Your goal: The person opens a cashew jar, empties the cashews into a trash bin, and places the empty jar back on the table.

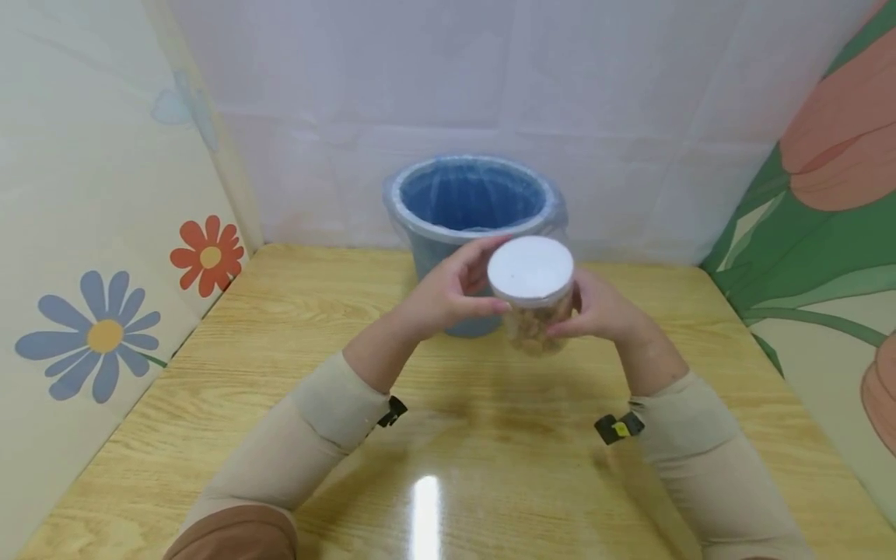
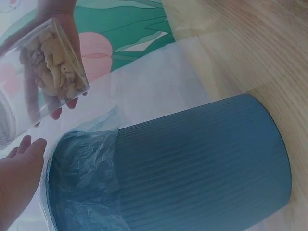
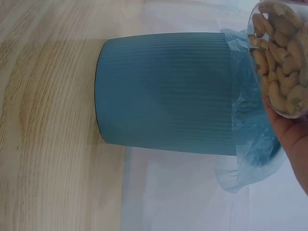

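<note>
Head view: the right hand [image 1: 603, 311] holds a clear cylindrical plastic jar [image 1: 526, 325] of tan cashews [image 3: 284, 62], raised between the hands above a yellow wood-grain desk [image 1: 329, 299]. The left hand [image 1: 448, 292] spreads thumb and fingers about the flat white lid [image 1: 530, 268]; whether they grip it, I cannot tell. Just beyond the hands, a blue ribbed bin [image 1: 428, 253] with a translucent plastic liner [image 3: 250, 110] stands in the way. White sheeting [image 1: 336, 187] backs the far edge; bare desk reaches outward on both sides of the hands.
</note>
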Motion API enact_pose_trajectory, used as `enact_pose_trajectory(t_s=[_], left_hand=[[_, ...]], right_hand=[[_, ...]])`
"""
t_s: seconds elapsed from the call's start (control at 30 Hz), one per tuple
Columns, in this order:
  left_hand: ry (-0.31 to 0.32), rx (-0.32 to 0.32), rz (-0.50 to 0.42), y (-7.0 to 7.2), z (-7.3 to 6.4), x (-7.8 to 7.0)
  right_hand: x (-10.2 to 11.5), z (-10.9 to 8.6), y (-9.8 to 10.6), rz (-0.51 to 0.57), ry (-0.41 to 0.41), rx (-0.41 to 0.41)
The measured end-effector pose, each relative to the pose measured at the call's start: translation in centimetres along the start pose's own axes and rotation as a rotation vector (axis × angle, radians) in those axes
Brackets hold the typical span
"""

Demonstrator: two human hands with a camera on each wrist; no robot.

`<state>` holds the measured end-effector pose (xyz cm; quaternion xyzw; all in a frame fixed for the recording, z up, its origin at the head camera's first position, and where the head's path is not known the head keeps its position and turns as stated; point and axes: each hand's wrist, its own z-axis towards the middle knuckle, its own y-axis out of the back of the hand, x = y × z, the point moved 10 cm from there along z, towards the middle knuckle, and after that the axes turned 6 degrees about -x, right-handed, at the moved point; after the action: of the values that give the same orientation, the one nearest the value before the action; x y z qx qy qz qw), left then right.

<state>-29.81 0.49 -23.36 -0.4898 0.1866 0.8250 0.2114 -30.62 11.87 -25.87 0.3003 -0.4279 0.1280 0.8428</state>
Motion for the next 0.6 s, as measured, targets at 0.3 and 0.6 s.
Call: enact_pose_trajectory(t_s=[0.3, 0.6], left_hand=[[0.01, 0.062, -0.008, 0.1, 0.2, 0.1], [-0.025, 0.141, -0.076, -0.4, 0.5, 0.2]], right_hand=[[0.4, 0.5, -1.1, 0.024, -0.004, 0.075], [0.5, 0.7, -1.7, 0.054, 0.004, 0.128]])
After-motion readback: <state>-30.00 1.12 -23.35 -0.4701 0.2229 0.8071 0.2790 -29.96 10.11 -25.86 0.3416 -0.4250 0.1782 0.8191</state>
